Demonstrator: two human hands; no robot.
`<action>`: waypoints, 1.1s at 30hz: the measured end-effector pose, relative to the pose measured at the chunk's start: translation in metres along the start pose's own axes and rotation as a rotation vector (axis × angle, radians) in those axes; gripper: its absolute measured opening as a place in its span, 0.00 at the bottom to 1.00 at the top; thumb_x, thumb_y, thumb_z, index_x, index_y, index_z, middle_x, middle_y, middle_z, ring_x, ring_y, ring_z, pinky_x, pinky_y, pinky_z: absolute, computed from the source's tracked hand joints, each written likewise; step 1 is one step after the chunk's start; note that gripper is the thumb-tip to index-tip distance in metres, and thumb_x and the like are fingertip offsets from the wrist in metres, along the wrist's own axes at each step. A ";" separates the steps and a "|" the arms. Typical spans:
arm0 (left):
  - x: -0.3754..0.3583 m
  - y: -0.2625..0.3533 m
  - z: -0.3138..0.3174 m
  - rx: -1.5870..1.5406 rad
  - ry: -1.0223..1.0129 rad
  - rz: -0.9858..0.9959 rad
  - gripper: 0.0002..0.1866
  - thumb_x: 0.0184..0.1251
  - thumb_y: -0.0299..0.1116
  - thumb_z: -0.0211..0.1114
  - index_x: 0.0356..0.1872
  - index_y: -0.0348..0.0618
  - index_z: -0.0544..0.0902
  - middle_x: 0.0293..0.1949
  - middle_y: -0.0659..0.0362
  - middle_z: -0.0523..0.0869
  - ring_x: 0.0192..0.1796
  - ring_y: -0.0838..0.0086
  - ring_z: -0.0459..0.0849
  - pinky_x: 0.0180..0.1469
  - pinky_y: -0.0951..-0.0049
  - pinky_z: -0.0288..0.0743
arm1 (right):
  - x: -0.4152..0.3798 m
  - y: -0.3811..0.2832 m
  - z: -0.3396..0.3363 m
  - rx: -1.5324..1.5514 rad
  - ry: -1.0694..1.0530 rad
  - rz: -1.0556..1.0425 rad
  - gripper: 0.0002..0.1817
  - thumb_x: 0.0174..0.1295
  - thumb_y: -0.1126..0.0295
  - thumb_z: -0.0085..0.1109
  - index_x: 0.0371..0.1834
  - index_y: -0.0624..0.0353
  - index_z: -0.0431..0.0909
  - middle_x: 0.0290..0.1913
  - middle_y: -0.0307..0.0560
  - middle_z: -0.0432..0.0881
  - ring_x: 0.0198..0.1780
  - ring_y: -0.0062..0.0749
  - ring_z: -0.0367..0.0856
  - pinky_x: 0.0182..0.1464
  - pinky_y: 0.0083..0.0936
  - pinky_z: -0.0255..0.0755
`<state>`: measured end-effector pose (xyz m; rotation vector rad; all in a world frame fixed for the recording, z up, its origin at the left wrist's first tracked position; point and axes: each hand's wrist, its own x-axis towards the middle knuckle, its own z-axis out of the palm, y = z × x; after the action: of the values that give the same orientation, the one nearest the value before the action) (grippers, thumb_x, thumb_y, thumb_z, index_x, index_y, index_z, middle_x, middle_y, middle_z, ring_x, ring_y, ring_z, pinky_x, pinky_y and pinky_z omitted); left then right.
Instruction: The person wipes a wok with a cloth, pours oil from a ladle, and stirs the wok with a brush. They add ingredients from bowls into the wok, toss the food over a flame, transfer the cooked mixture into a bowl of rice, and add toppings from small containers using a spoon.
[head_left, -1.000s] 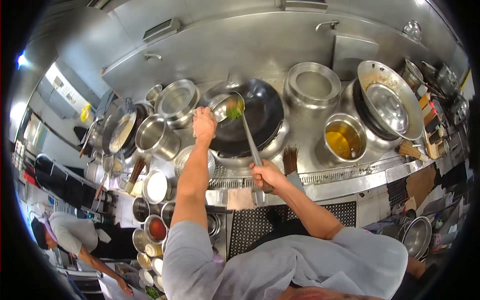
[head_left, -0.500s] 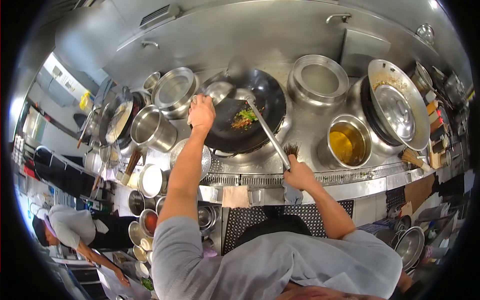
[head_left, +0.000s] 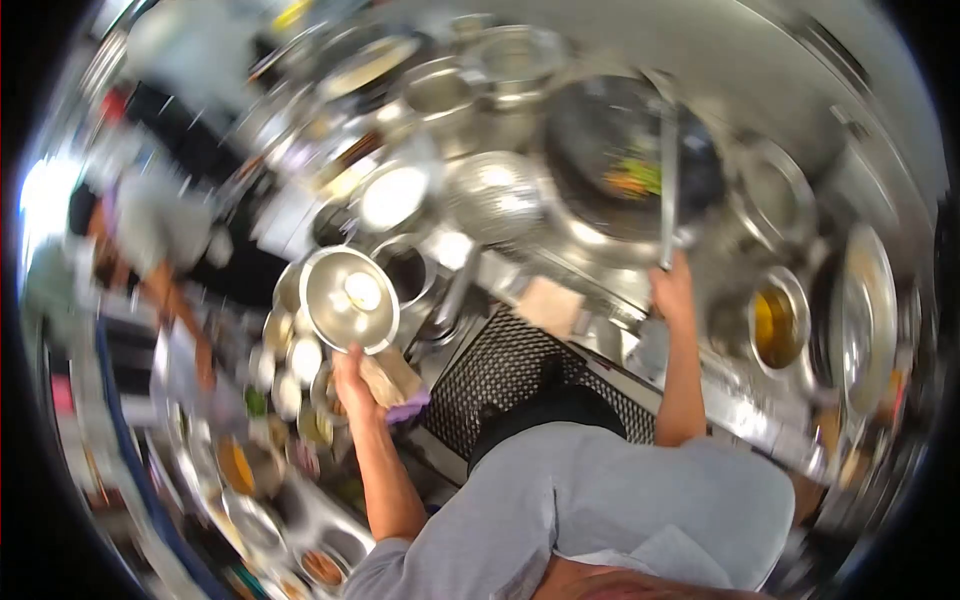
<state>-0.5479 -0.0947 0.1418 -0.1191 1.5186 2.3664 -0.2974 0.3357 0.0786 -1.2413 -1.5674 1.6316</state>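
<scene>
My left hand (head_left: 356, 385) is closed on the rim of a shiny metal bowl (head_left: 335, 320), its inside facing up, with no food visible in it. The bowl is over a group of small containers at my left. My right hand (head_left: 673, 285) grips the long handle of a ladle (head_left: 668, 190), whose head end reaches into the black wok (head_left: 580, 140) and is blurred. Chopped green and orange food (head_left: 635, 178) lies in the wok near the handle.
A perforated strainer (head_left: 495, 195) sits left of the wok. A pot of yellow oil (head_left: 778, 325) and a large pan (head_left: 868, 320) stand at the right. A folded cloth (head_left: 550, 305) lies on the stove's front edge. Another person (head_left: 150, 220) bends over at far left.
My left hand has carried the bowl from above the wok leftward and back toward the side containers. The view has swung left. My right hand keeps the ladle in the wok.
</scene>
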 end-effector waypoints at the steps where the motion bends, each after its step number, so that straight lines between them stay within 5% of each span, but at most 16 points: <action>1: -0.029 -0.001 -0.043 0.001 0.090 0.004 0.22 0.69 0.34 0.58 0.62 0.38 0.72 0.52 0.52 0.81 0.51 0.64 0.83 0.54 0.62 0.78 | 0.002 0.024 0.021 -0.303 0.140 -0.172 0.12 0.60 0.74 0.55 0.47 0.59 0.71 0.18 0.31 0.65 0.14 0.18 0.63 0.15 0.18 0.55; 2: -0.065 -0.007 -0.084 -0.012 0.208 0.016 0.21 0.69 0.33 0.58 0.61 0.38 0.72 0.51 0.52 0.81 0.50 0.64 0.83 0.54 0.62 0.78 | -0.022 0.002 0.036 0.367 -0.045 0.108 0.09 0.64 0.73 0.53 0.47 0.55 0.71 0.18 0.29 0.63 0.14 0.15 0.61 0.14 0.17 0.53; 3: -0.102 -0.010 -0.115 -0.026 0.373 0.028 0.20 0.68 0.33 0.58 0.59 0.38 0.73 0.50 0.52 0.81 0.49 0.65 0.83 0.53 0.63 0.78 | -0.008 0.028 0.033 0.543 -0.186 0.156 0.09 0.65 0.71 0.51 0.48 0.54 0.72 0.18 0.28 0.62 0.14 0.14 0.59 0.14 0.16 0.53; 4: -0.139 -0.014 -0.143 -0.054 0.547 0.030 0.19 0.68 0.33 0.58 0.57 0.38 0.73 0.49 0.53 0.81 0.47 0.65 0.83 0.52 0.64 0.78 | -0.048 -0.019 0.072 0.568 -0.066 0.108 0.08 0.66 0.70 0.49 0.45 0.57 0.75 0.18 0.28 0.61 0.14 0.13 0.59 0.14 0.14 0.53; 6: -0.214 -0.034 -0.191 -0.270 0.857 0.127 0.15 0.67 0.31 0.59 0.52 0.38 0.75 0.44 0.55 0.82 0.43 0.70 0.83 0.48 0.66 0.78 | -0.065 -0.049 0.105 0.675 -0.179 -0.061 0.12 0.69 0.71 0.46 0.49 0.69 0.70 0.16 0.30 0.61 0.14 0.14 0.60 0.18 0.17 0.59; 7: -0.250 -0.043 -0.209 -0.383 1.010 0.185 0.12 0.67 0.31 0.59 0.48 0.38 0.75 0.43 0.55 0.81 0.43 0.69 0.83 0.47 0.65 0.79 | -0.011 -0.027 0.097 1.057 -0.816 -0.030 0.09 0.70 0.73 0.43 0.44 0.69 0.69 0.16 0.32 0.62 0.14 0.17 0.58 0.22 0.18 0.61; 8: -0.283 -0.053 -0.229 -0.479 1.180 0.227 0.12 0.67 0.33 0.59 0.47 0.39 0.74 0.42 0.54 0.81 0.43 0.65 0.83 0.45 0.63 0.80 | -0.027 -0.048 0.120 1.269 -0.795 0.050 0.05 0.70 0.76 0.42 0.42 0.66 0.68 0.15 0.36 0.61 0.13 0.19 0.57 0.23 0.20 0.60; 11: -0.355 -0.109 -0.299 -0.733 1.385 0.455 0.12 0.70 0.35 0.57 0.48 0.40 0.73 0.42 0.52 0.80 0.44 0.60 0.84 0.46 0.58 0.82 | -0.037 -0.068 0.181 1.348 -1.085 -0.009 0.07 0.73 0.75 0.42 0.36 0.63 0.68 0.12 0.36 0.63 0.12 0.22 0.59 0.27 0.23 0.62; 14: -0.378 -0.090 -0.320 -0.745 1.481 0.553 0.14 0.72 0.38 0.56 0.50 0.40 0.72 0.43 0.51 0.80 0.45 0.60 0.84 0.47 0.57 0.82 | -0.058 -0.089 0.232 1.367 -1.194 -0.039 0.07 0.72 0.76 0.43 0.33 0.62 0.67 0.12 0.36 0.63 0.12 0.21 0.59 0.28 0.22 0.61; 15: -0.383 -0.105 -0.345 -0.834 1.375 0.558 0.16 0.74 0.41 0.56 0.52 0.41 0.71 0.44 0.51 0.80 0.46 0.59 0.84 0.48 0.56 0.82 | -0.064 -0.095 0.245 1.383 -1.248 -0.075 0.08 0.72 0.77 0.43 0.32 0.62 0.66 0.11 0.36 0.63 0.12 0.21 0.59 0.28 0.21 0.61; 22: -0.346 -0.031 -0.415 -0.722 1.268 0.354 0.19 0.71 0.41 0.61 0.53 0.37 0.72 0.44 0.50 0.81 0.43 0.58 0.85 0.44 0.56 0.83 | -0.113 -0.123 0.256 1.225 -1.141 -0.083 0.07 0.72 0.77 0.42 0.34 0.63 0.67 0.12 0.34 0.61 0.11 0.18 0.57 0.25 0.19 0.58; 25: -0.341 -0.026 -0.458 -0.849 1.420 0.237 0.17 0.69 0.39 0.64 0.45 0.34 0.76 0.39 0.51 0.82 0.38 0.60 0.85 0.37 0.56 0.83 | -0.122 -0.113 0.239 1.127 -1.137 -0.083 0.06 0.73 0.76 0.42 0.39 0.65 0.69 0.12 0.34 0.61 0.11 0.17 0.57 0.24 0.19 0.58; 28: -0.353 -0.049 -0.511 -0.748 1.266 0.164 0.15 0.68 0.38 0.63 0.45 0.35 0.77 0.38 0.52 0.83 0.37 0.61 0.85 0.37 0.57 0.83 | -0.118 -0.096 0.218 1.043 -1.046 -0.079 0.07 0.73 0.76 0.43 0.45 0.67 0.70 0.13 0.33 0.61 0.11 0.16 0.56 0.22 0.18 0.58; 30: -0.364 -0.018 -0.473 -0.571 1.273 0.329 0.14 0.67 0.36 0.62 0.46 0.36 0.78 0.38 0.53 0.83 0.35 0.61 0.85 0.37 0.58 0.83 | -0.102 -0.080 0.200 0.936 -1.018 -0.129 0.10 0.75 0.75 0.39 0.49 0.67 0.71 0.15 0.32 0.59 0.11 0.15 0.55 0.20 0.17 0.58; 33: -0.368 0.006 -0.468 -0.408 1.442 0.223 0.13 0.63 0.33 0.62 0.45 0.36 0.79 0.38 0.54 0.83 0.36 0.62 0.85 0.37 0.62 0.81 | -0.099 -0.077 0.170 0.893 -0.855 -0.087 0.10 0.75 0.75 0.38 0.52 0.65 0.69 0.16 0.32 0.57 0.12 0.15 0.55 0.20 0.18 0.60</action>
<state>-0.2512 -0.5996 0.0355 -2.2013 1.3792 2.7684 -0.4215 0.1848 0.1584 0.0188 -0.9749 2.5376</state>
